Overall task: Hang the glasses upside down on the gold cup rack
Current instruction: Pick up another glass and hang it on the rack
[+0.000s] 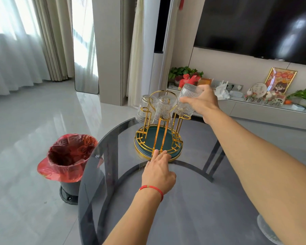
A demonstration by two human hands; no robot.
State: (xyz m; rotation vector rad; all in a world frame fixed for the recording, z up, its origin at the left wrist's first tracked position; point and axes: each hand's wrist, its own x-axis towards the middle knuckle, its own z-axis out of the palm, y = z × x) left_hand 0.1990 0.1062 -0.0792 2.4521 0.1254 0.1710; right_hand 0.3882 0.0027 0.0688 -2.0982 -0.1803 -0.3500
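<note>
Two hands work at once on a round glass table (193,200). Rack (158,137) stands at its far side, gold wire on a green tray base, directly ahead of the left hand (159,171) and below-left of the right hand (202,101).

Left hand: palm down, fingers extended flat, fingertips (160,153) touching the near rim of the rack base. It grips nothing; judged to be steadying the rack.

Right hand: fingers wrapped around a ribbed glass (187,99), closed on its side wall. Glass is mouth-down and tilted, base leaning up and away from the rack centre, mouth toward the right-side peg (184,118). Peg sits just below the mouth; whether the mouth already surrounds the peg tip cannot be told.

Two more glasses (163,108) hang inverted left of the held one, on other pegs.

Judgement: the move turns on the glass's long axis lining up with the slanted peg under it. Right hand is the near one; travel needed is down and slightly toward the rack centre. Risk: knocking the neighbouring glass, which sits just beside.
</note>
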